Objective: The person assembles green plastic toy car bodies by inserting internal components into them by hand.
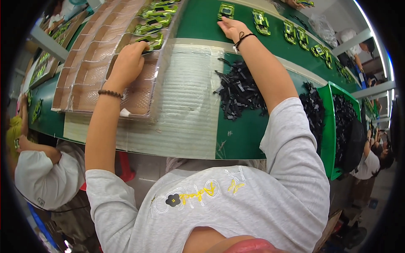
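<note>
My left hand (130,62) is closed on a lime-green plastic car-shaped part (155,42) in the right column of a clear compartmented tray (67,98). More such green parts (154,20) lie in a row beyond it in that column. My right hand (233,28) reaches over the green belt with its fingers stretched out. Its fingertips are at the near edge of another lime-green car-shaped part (226,10); whether they grip it is hard to see.
A pile of small black plastic pieces (240,90) lies under my right forearm. More fill a green bin (331,139) at right. Several green parts (290,32) line the belt. White foam sheeting (190,97) covers the middle. Co-workers sit left and right.
</note>
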The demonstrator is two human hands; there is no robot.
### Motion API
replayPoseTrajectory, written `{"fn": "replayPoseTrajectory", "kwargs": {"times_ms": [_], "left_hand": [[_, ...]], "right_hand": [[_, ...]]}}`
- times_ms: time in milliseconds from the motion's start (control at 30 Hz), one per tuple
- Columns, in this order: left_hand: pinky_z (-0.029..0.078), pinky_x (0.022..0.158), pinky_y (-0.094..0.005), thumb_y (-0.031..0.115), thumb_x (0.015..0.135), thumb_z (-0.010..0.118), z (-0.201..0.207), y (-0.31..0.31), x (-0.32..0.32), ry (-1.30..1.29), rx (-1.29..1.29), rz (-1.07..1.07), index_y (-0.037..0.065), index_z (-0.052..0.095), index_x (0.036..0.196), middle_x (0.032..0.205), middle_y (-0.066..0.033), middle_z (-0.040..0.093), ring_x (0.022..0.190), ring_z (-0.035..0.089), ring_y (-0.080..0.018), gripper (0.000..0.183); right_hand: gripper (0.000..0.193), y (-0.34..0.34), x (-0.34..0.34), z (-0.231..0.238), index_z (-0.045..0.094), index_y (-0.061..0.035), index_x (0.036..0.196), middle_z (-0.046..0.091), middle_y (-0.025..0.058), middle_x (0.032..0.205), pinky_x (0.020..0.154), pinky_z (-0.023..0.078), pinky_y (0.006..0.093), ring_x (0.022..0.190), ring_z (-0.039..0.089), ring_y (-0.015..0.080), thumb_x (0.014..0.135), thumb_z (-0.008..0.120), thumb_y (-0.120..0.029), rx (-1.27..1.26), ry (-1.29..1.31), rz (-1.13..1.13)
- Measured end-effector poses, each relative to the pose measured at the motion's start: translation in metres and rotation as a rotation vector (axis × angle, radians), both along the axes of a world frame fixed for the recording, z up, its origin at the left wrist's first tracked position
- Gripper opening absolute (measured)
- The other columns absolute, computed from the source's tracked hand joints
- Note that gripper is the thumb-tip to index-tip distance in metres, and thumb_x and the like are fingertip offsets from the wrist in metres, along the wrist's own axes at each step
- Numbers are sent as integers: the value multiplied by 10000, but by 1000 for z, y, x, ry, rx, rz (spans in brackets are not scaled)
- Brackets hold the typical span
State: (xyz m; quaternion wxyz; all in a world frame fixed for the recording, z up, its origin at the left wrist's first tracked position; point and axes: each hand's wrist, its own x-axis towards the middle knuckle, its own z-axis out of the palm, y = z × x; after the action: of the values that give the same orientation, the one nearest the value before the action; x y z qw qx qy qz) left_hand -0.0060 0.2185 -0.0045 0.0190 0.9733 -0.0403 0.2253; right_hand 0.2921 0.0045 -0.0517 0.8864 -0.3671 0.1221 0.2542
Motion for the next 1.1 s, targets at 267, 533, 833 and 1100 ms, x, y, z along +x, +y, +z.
{"fn": "replayPoseTrajectory", "kwargs": {"times_ms": [267,533,833,1100], "left_hand": [[382,836,-425,125,606,754,22,-4,5,-138,41,89,-15,427,1027,997,-197,480,946,458,-377,551],[499,729,-260,31,684,759,64,-139,-24,-323,-1004,-146,26,291,1124,976,-112,525,864,574,-155,642],[458,765,-305,1,717,676,28,-225,-7,500,-2094,-609,59,407,1189,960,-47,551,861,557,-146,546],[437,825,-398,142,800,616,10,-201,-1,365,-2430,-312,37,512,1041,1011,-80,580,856,564,-192,283]], "right_hand": [[220,-114,-122,101,587,32,980,628,89,875,712,513,266,788,611,155,832,635,-123,-598,-848,387],[209,-307,-158,134,649,-11,929,652,78,821,682,489,276,762,630,176,739,667,-96,-1861,-1287,206],[206,-305,-171,70,667,-40,866,653,114,801,713,480,384,788,600,298,660,680,-44,-2138,-1344,539],[123,-269,-188,88,632,-33,879,610,108,825,696,475,310,777,579,238,773,575,-9,-1574,-1591,230]]}}
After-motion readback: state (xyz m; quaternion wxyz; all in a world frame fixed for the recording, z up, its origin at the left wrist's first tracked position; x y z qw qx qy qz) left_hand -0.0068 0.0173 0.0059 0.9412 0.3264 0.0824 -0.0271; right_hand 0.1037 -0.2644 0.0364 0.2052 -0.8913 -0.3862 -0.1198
